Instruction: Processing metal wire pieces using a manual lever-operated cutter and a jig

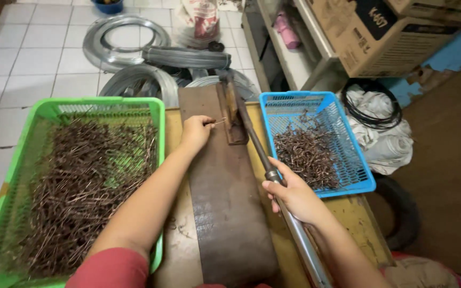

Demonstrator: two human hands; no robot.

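Observation:
My left hand (196,130) pinches a thin wire piece (219,122) and holds its tip against the head of a lever tool (234,114) at the far end of a dark metal plate (225,202). My right hand (290,193) is wrapped around the tool's long metal lever handle (300,234), which slants down toward me. A green basket (158,114) on my left is full of rusty brown wire pieces (81,186). A blue basket (366,184) on my right holds a smaller heap of bent wire pieces (308,154).
Coils of grey wire (126,34) lie on the white tiled floor beyond the yellow workbench (356,216). Cardboard boxes (372,34) sit on a shelf at the upper right, with a black cable coil (372,106) on white cloth below.

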